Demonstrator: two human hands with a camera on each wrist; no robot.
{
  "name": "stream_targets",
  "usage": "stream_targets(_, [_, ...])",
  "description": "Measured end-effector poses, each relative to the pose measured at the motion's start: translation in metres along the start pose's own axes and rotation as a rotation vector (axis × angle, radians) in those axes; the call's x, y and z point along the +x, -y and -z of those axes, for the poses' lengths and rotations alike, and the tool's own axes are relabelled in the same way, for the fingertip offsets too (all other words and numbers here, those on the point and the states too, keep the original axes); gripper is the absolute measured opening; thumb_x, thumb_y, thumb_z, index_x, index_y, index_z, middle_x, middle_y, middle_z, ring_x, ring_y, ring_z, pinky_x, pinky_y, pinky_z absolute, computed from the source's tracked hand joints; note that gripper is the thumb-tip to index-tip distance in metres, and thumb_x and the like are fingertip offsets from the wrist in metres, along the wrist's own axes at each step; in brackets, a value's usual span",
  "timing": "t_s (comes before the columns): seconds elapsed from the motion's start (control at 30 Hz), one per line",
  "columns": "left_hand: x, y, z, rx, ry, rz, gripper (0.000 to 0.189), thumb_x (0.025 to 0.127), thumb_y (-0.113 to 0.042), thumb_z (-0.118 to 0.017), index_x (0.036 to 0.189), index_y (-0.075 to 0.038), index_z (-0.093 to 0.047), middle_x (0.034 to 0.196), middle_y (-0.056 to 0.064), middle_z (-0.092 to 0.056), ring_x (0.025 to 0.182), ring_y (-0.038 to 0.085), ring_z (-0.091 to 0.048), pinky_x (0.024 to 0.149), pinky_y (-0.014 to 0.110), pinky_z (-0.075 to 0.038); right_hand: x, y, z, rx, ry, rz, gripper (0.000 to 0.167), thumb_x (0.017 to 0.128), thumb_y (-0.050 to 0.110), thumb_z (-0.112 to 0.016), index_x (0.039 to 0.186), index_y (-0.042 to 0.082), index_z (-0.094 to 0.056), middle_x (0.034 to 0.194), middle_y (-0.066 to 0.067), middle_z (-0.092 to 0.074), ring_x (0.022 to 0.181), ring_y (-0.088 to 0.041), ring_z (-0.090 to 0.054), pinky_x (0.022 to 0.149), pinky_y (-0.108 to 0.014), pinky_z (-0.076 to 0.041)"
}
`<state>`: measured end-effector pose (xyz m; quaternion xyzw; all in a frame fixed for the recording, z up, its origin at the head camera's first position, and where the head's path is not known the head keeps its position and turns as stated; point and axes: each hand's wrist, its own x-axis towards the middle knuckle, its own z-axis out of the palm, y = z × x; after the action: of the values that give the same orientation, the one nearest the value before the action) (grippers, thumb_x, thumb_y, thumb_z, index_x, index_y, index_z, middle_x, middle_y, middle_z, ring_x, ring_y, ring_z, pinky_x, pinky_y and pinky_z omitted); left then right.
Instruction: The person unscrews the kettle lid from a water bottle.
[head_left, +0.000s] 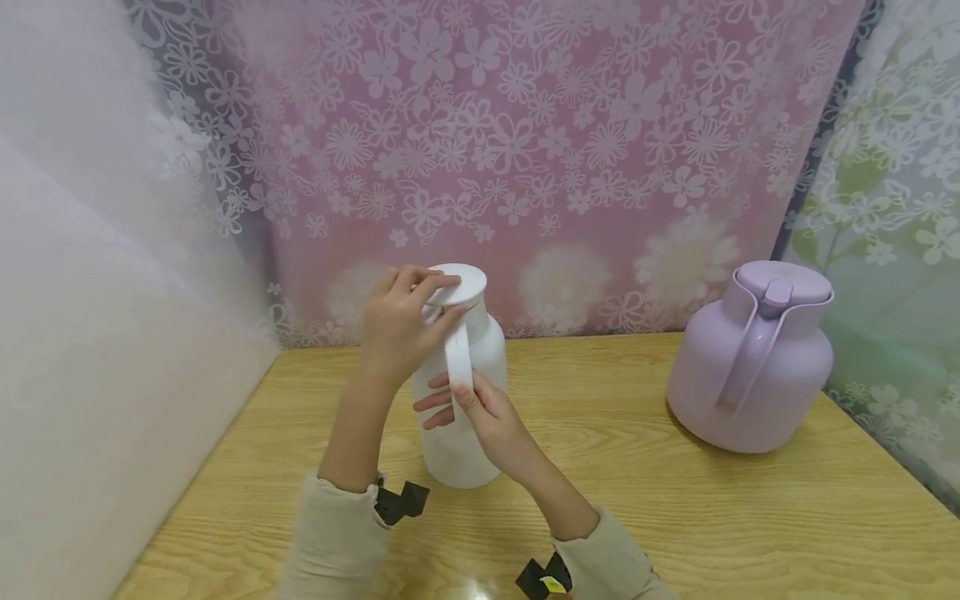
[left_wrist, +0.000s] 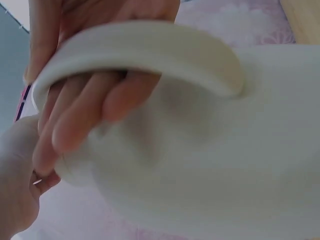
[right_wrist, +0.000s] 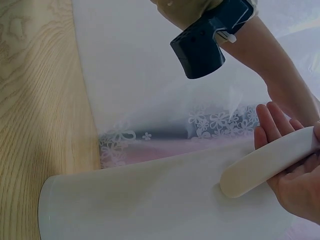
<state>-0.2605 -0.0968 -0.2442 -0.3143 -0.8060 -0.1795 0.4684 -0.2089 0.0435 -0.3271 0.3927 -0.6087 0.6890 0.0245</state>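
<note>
A white thermos jug (head_left: 465,454) stands upright on the table, its handle (head_left: 459,367) facing me. My left hand (head_left: 401,321) holds the round white lid (head_left: 467,285) at the jug's top, fingers over the lid and thumb just below its rim by the handle. With the thumb across the front of the handle and fingers passed through the loop, my right hand (head_left: 487,421) holds the handle. In the left wrist view the right hand's fingers (left_wrist: 80,117) show through the loop. The right wrist view shows the jug body (right_wrist: 145,200) and part of the right hand (right_wrist: 300,195).
A squat lilac thermos jug (head_left: 750,375) with its lid on stands to the right on the wooden table (head_left: 600,500). Behind hangs a pink floral curtain (head_left: 525,125); a pale sheet (head_left: 112,333) borders the left side. Black wrist cameras sit at both cuffs.
</note>
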Motion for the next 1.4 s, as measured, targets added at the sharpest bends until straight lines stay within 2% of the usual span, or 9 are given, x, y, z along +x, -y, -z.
stream_targets(0.13, [0.004, -0.009, -0.004, 0.115, -0.012, -0.014, 0.029, 0.077, -0.027, -0.074, 0.098, -0.007, -0.069, 0.09, 0.009, -0.056, 0.078, 0.024, -0.046, 0.063, 0.03, -0.041, 0.0, -0.001, 0.0, 0.021, 0.005, 0.002, 0.036, 0.102, 0.018, -0.03, 0.116, -0.012, -0.044, 0.101, -0.028, -0.06, 0.082, -0.04, -0.062, 0.076, -0.049, -0.049])
stream_targets(0.23, [0.003, -0.009, -0.002, 0.085, 0.021, 0.014, 0.033, 0.078, -0.033, -0.073, 0.1, -0.008, -0.069, 0.094, 0.009, -0.056, 0.082, 0.024, -0.046, 0.067, 0.031, -0.041, 0.0, -0.002, -0.001, 0.037, 0.012, 0.008, 0.037, 0.102, 0.019, -0.029, 0.116, -0.013, -0.043, 0.101, -0.029, -0.059, 0.082, -0.041, -0.062, 0.076, -0.053, -0.047])
stream_targets(0.37, [-0.003, 0.0, 0.006, -0.156, 0.057, 0.083, 0.034, 0.088, -0.036, -0.059, 0.11, -0.011, -0.065, 0.112, 0.006, -0.056, 0.103, 0.022, -0.046, 0.084, 0.038, -0.04, 0.0, -0.002, -0.002, 0.029, 0.012, 0.015, 0.037, 0.102, 0.018, -0.03, 0.115, -0.013, -0.045, 0.101, -0.029, -0.06, 0.081, -0.04, -0.062, 0.075, -0.055, -0.046])
stream_targets(0.47, [-0.009, 0.012, 0.012, -0.355, 0.048, 0.114, 0.03, 0.096, -0.025, -0.046, 0.116, -0.011, -0.062, 0.125, 0.004, -0.052, 0.118, 0.019, -0.041, 0.093, 0.043, -0.035, 0.0, -0.003, -0.003, 0.005, 0.009, 0.019, 0.036, 0.102, 0.018, -0.03, 0.114, -0.012, -0.046, 0.1, -0.027, -0.061, 0.08, -0.038, -0.063, 0.075, -0.053, -0.047])
stream_targets(0.57, [-0.013, 0.022, 0.014, -0.448, 0.054, 0.101, 0.031, 0.093, -0.01, -0.043, 0.118, -0.009, -0.06, 0.13, 0.003, -0.05, 0.123, 0.018, -0.04, 0.098, 0.043, -0.033, -0.001, -0.003, -0.003, -0.006, 0.011, 0.023, 0.037, 0.102, 0.019, -0.03, 0.115, -0.012, -0.046, 0.1, -0.026, -0.061, 0.079, -0.037, -0.063, 0.074, -0.053, -0.047])
stream_targets(0.83, [-0.022, 0.029, 0.01, -0.497, 0.138, 0.103, 0.035, 0.092, 0.001, -0.047, 0.124, -0.009, -0.056, 0.133, 0.003, -0.048, 0.126, 0.019, -0.037, 0.1, 0.041, -0.032, -0.001, -0.003, -0.003, -0.014, 0.014, 0.015, 0.034, 0.102, 0.016, -0.03, 0.115, -0.01, -0.047, 0.101, -0.026, -0.061, 0.08, -0.037, -0.063, 0.075, -0.052, -0.047])
stream_targets(1.03, [-0.021, 0.027, 0.006, -0.525, 0.096, 0.073, 0.035, 0.09, 0.005, -0.05, 0.122, -0.006, -0.057, 0.13, 0.007, -0.05, 0.124, 0.021, -0.039, 0.1, 0.041, -0.032, -0.001, -0.003, -0.002, -0.024, 0.018, 0.021, 0.032, 0.102, 0.013, -0.029, 0.115, -0.01, -0.046, 0.101, -0.027, -0.061, 0.081, -0.037, -0.063, 0.076, -0.049, -0.048])
stream_targets(1.2, [-0.019, 0.022, 0.004, -0.464, 0.064, 0.076, 0.033, 0.088, 0.001, -0.057, 0.12, -0.008, -0.059, 0.128, 0.006, -0.051, 0.119, 0.022, -0.041, 0.097, 0.041, -0.034, 0.0, -0.001, 0.0, -0.022, 0.007, 0.019, 0.035, 0.102, 0.018, -0.03, 0.115, -0.011, -0.046, 0.101, -0.027, -0.061, 0.08, -0.038, -0.062, 0.075, -0.053, -0.047])
stream_targets(1.4, [-0.02, 0.014, 0.0, -0.357, 0.011, 0.087, 0.029, 0.087, -0.005, -0.061, 0.116, -0.01, -0.062, 0.123, 0.006, -0.054, 0.102, 0.023, -0.044, 0.082, 0.037, -0.039, 0.0, -0.001, 0.0, -0.008, 0.002, 0.012, 0.036, 0.102, 0.018, -0.03, 0.115, -0.012, -0.046, 0.1, -0.027, -0.061, 0.08, -0.038, -0.063, 0.075, -0.054, -0.047])
